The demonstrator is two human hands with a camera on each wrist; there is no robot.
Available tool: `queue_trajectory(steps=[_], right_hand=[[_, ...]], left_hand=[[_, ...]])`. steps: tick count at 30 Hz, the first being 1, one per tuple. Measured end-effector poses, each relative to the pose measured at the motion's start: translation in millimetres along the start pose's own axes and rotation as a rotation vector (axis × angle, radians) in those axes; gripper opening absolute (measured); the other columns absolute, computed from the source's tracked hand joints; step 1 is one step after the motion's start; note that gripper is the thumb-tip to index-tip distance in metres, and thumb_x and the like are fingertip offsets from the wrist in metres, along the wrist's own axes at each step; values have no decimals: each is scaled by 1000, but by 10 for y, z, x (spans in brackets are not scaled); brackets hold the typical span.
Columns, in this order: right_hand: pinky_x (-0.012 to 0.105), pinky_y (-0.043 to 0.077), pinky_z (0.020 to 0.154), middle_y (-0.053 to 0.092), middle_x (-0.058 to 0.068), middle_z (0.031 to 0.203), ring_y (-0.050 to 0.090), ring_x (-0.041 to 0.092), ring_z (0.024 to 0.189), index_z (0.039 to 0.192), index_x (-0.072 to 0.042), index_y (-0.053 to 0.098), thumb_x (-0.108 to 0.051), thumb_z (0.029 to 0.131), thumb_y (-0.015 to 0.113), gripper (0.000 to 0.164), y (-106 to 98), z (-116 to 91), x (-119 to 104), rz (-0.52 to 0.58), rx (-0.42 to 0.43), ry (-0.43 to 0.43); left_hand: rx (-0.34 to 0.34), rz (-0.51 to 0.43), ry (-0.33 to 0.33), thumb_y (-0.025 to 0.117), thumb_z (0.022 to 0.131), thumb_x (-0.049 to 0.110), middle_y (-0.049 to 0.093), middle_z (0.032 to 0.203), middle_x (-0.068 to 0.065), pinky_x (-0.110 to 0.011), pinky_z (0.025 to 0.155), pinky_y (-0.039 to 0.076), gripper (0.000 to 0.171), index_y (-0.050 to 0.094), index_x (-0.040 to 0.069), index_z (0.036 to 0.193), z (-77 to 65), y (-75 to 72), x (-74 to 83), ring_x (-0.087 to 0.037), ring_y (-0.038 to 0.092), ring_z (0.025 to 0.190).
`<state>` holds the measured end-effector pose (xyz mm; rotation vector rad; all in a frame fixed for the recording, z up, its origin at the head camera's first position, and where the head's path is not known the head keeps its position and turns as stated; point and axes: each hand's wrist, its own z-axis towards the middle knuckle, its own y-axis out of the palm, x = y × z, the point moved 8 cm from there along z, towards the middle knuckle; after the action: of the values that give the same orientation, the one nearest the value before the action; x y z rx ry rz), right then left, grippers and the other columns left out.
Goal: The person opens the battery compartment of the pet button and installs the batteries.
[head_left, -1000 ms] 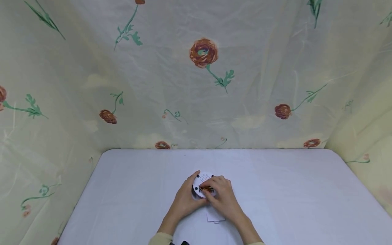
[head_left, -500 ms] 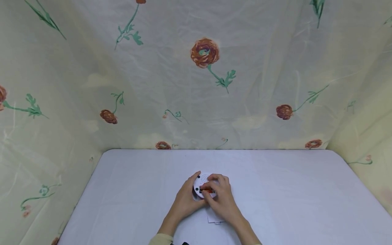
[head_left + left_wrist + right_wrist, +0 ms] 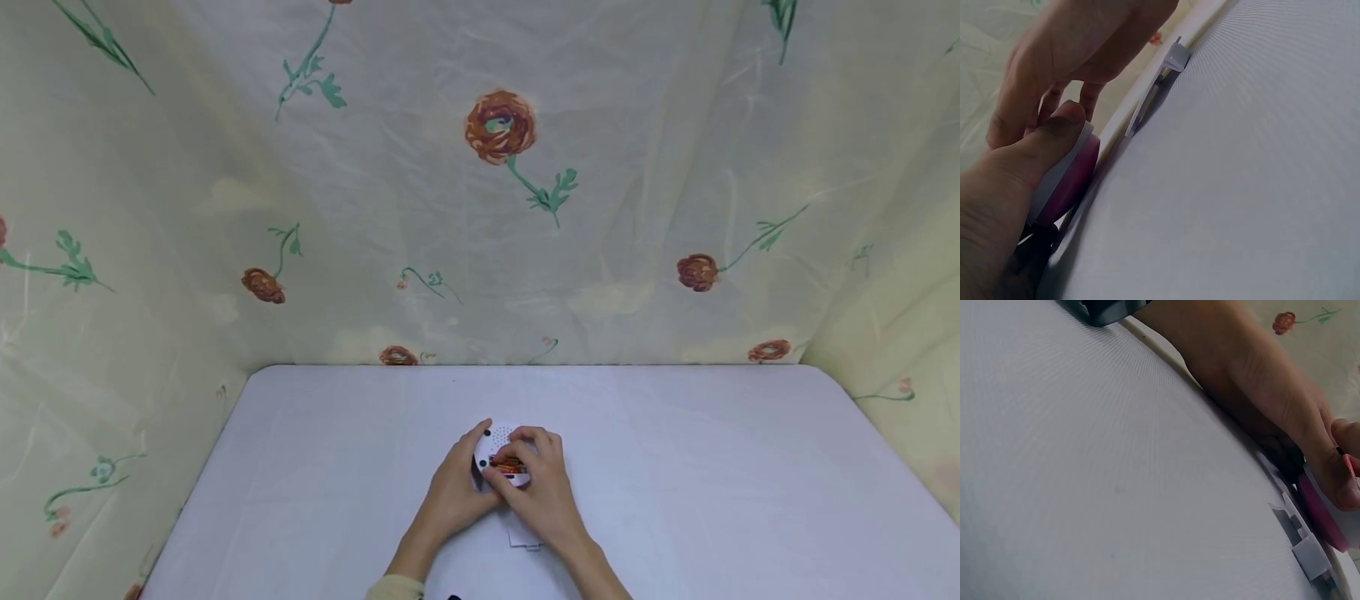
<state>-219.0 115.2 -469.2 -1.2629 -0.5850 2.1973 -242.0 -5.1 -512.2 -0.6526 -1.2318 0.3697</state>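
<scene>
A round white device (image 3: 505, 479) lies with its back up, showing speaker holes, black feet and a battery compartment. Its side is pink in the left wrist view. Around its left edge and front, my left hand (image 3: 459, 485) grips it, with the thumb (image 3: 1054, 134) along the rim. My right hand (image 3: 542, 483) is bent over the compartment, its thumb and forefinger at an orange-red battery (image 3: 510, 469). One end of this battery (image 3: 1349, 464) sticks up beside a right fingertip in the right wrist view. The right fingers partly hide the compartment.
A white battery cover (image 3: 523, 537) with a small tab lies just in front of the device, partly under the right hand. The white table (image 3: 337, 467) ends at a floral curtain (image 3: 450, 208) behind and on both sides.
My right thumb has shifted left across the compartment, and more of the orange-red batteries shows. The left hand keeps its grip on the device with little movement.
</scene>
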Motion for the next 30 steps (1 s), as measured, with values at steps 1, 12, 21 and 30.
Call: queue_trajectory(steps=[1,12,21,30], right_hand=[[39,39,93,55,1,113,38,14,111,84,-22,66,-31,74,80,19,1,-3,-2,0,5,0],[37,36,94,54,5,115,38,19,112,81,-20,63,-22,75,79,18,28,-1,15,-1,40,4],[43,34,107,40,9,137,39,22,129,130,-14,45,-21,80,74,59,116,-43,191,148,-57,204],[46,35,107,39,9,141,42,23,129,142,-17,33,-19,83,71,71,147,-39,211,186,-107,230]], left_hand=[[2,1,1,79,71,36,47,142,-8,-45,105,41,90,32,20,147,-2,-2,2,-24,46,131],[33,7,24,78,71,32,49,140,-7,-43,104,43,88,33,20,145,1,-20,8,-22,48,128],[26,28,18,79,68,33,52,137,-6,-43,101,45,89,35,20,144,-12,20,-8,-22,51,124],[8,43,-10,79,68,37,52,137,-6,-44,100,46,91,33,25,146,-5,5,1,-21,51,124]])
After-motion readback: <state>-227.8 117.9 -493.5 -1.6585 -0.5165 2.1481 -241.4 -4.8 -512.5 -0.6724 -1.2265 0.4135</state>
